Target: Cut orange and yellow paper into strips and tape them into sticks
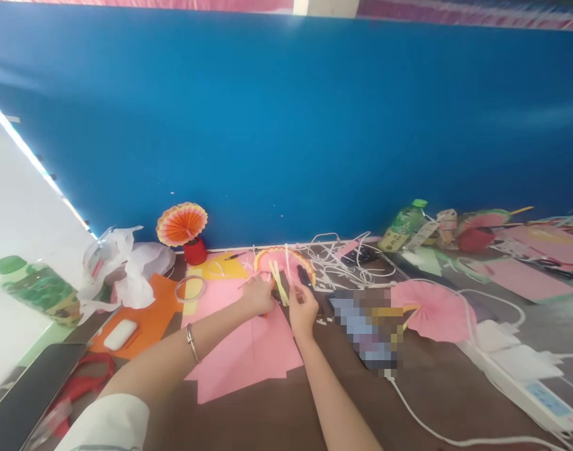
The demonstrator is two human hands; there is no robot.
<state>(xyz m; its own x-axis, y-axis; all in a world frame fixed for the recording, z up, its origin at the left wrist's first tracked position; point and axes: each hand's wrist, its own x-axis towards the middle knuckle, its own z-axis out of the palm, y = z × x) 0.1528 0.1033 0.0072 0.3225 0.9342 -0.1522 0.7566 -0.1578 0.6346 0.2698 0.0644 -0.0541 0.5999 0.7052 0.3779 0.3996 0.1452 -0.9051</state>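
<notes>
My left hand is closed over the pink paper sheets, its fingers curled down; what it grips is hidden under them. My right hand pinches a thin pale paper strip that stands up from the fingertips. Between the two hands are some pale yellow strips. Just beyond them lies a pleated pink paper fan with a yellow and orange edge, partly covered by the strips. A dark object sits beside my right fingertips, too blurred to name.
At the back left an orange paper fan stands on a red base. A tape roll, orange paper and a white case lie left. To the right are a phone, a pink fan, cables and a power strip.
</notes>
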